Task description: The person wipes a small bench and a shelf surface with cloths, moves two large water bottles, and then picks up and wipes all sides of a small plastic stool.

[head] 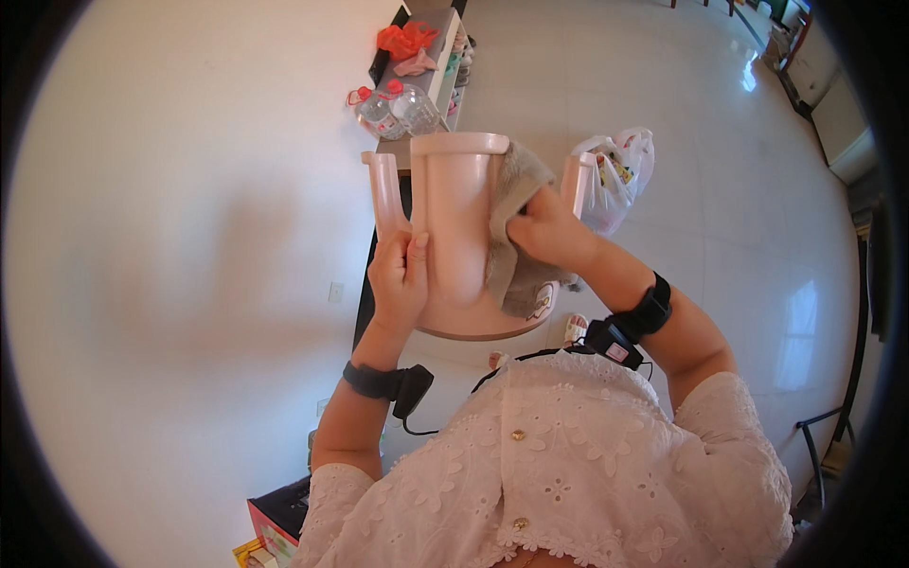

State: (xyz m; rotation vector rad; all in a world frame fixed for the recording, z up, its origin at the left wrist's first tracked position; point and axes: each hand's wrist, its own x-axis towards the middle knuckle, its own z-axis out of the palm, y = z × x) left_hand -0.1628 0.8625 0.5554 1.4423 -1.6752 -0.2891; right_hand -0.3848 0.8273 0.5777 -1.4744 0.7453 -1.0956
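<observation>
A pink plastic stool [458,213] with several legs is held up before me, its legs pointing away and its rounded edge towards my body. My left hand [400,277] grips the stool's left part, the thumb lying along the plastic. In my right hand [550,227] is a grey-brown cloth [513,206], bunched and pressed against the right side of the stool's middle leg. The cloth hangs down over part of a printed picture [542,299] near the stool's edge. The fingers of my right hand are partly hidden by the cloth.
Past the stool, a shoe rack [419,71] by the wall bears large clear plastic bottles [413,110] and a red plastic bag [408,40]. A filled white plastic bag [614,181] is on the tiled floor to the right. The wall [177,248] runs along my left.
</observation>
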